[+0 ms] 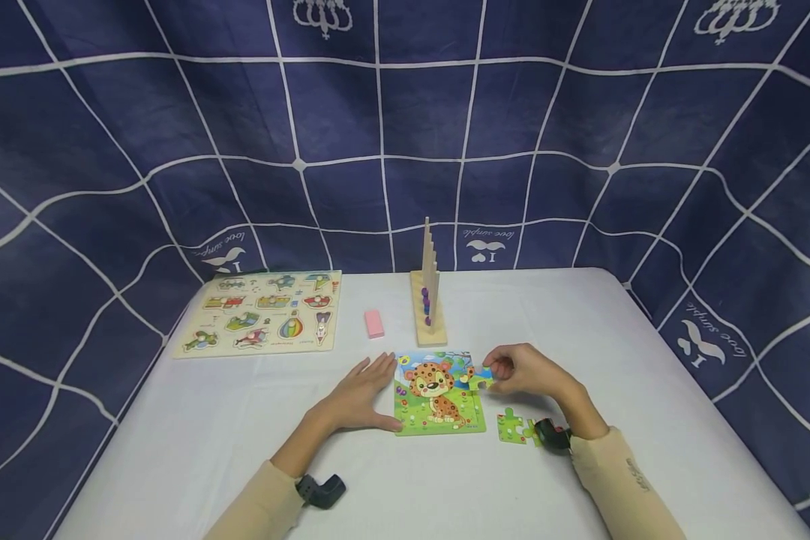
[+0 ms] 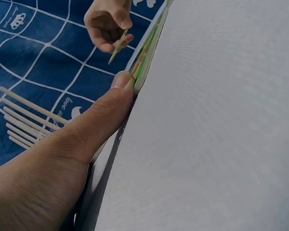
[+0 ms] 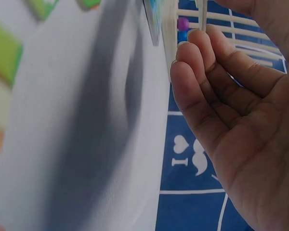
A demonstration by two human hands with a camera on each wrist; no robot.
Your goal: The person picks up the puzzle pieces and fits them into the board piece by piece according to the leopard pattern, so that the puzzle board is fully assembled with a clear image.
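A leopard jigsaw puzzle (image 1: 439, 409) in its flat board lies on the white table. Against the board's left side rests my left hand (image 1: 354, 397), fingers spread and thumb at the lower left corner; the left wrist view shows that thumb (image 2: 98, 120) touching the edge. Above the board's right part, my right hand (image 1: 529, 371) pinches a puzzle piece (image 1: 481, 379) of blue and green. Seen from the left wrist, this piece (image 2: 117, 47) is tilted and held off the board. Loose puzzle pieces (image 1: 510, 427) lie below the right hand, one partly hidden by the wrist camera.
Behind the puzzle stands a wooden peg stand (image 1: 431, 337) with upright rods and a few beads. A pink block (image 1: 374, 324) lies to its left. At the far left is a vehicle peg-puzzle board (image 1: 283, 307). A blue checked curtain (image 1: 337, 195) surrounds the table.
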